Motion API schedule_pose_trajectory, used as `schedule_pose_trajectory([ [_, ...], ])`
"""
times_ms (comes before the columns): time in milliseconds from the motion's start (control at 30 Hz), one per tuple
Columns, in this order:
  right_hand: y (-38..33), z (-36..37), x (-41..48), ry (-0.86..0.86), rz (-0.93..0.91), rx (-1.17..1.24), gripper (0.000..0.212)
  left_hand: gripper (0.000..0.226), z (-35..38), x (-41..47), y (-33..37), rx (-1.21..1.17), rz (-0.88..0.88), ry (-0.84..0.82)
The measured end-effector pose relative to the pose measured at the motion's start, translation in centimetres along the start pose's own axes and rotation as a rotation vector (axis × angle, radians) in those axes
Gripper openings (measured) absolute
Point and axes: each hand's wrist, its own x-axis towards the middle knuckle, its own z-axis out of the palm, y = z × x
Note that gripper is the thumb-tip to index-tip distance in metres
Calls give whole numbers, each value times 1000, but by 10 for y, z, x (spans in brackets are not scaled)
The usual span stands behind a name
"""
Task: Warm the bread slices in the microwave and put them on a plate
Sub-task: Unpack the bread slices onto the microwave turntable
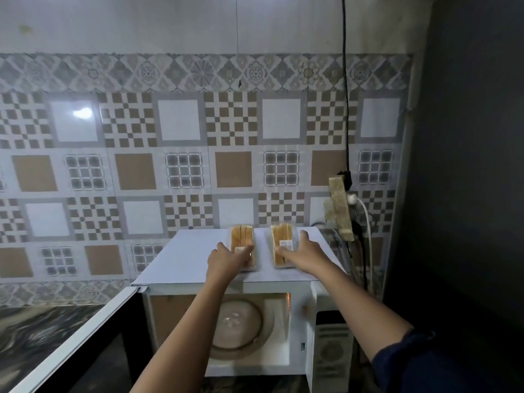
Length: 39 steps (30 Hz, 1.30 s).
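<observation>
While the white microwave oven [192, 251] stands on the dark marbled desk [34, 330] with its black-glass door [85, 344] swung fully left, both clear plastic packs of sliced bread lie side by side on its flat top, within your reach. Your left hand [226, 258] grips the left bread pack [242, 235], and your right hand [302, 253] grips the right bread pack [282, 234]. On each hand the fingers wrap across the near end and the thumb braces the outer edge. The open door exposes the round glass turntable [238, 327], ready for loading. Each pack carries a small white sticker [286, 243], probably a price or date label, but its print is illegible. The control panel [331, 353] lettering is equally unreadable.
</observation>
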Motion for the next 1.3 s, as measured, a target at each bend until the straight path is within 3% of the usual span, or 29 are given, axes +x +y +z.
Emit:
schedule_pose_trajectory([
  [133,-2,13,16,-10,63,54,99,78,4,12,1,-65,1,-48],
  [367,-17,25,26,51,37,54,92,60,3,14,19,-45,118,-36],
  [500,-20,18,32,8,34,68,85,61,-9,14,22,-24,153,-171],
  [733,-7,10,30,-104,26,272,90,33,-27,-12,19,-187,372,-345],
  [867,-3,16,18,-124,33,490,90,36,-31,-23,10,-254,404,-368],
  [1033,-4,18,-14,-135,40,672,84,48,-33,-40,-7,-415,309,-284],
  [1300,13,24,-108,-82,-43,752,85,74,-40,-114,-40,-676,152,-298],
])
